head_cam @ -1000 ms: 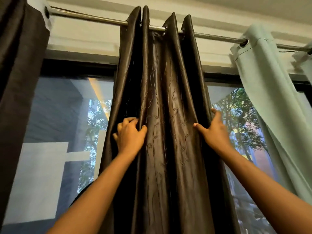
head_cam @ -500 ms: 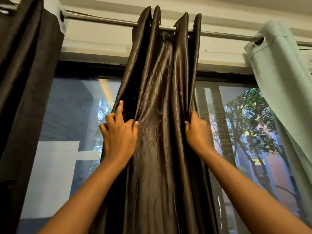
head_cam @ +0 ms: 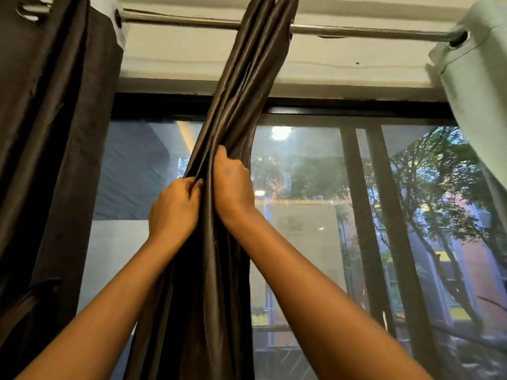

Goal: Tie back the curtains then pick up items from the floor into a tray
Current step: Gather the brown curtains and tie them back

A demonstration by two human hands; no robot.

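Both hands (head_cam: 203, 198) have bunched the brown curtain (head_cam: 219, 270).

**A window wall at dusk**

A wide window (head_cam: 315, 215) with a dark frame (head_cam: 343, 108) fills the far wall, its panes split by two dark upright bars right of centre. Above the frame runs a pale cream wall band (head_cam: 329, 69) with a faint horizontal crack line. Through the glass, leafy trees (head_cam: 439, 193) and a reddish building stand on the right, a grey block wall on the left. Bright lamp reflections glare near the top middle of the pane.
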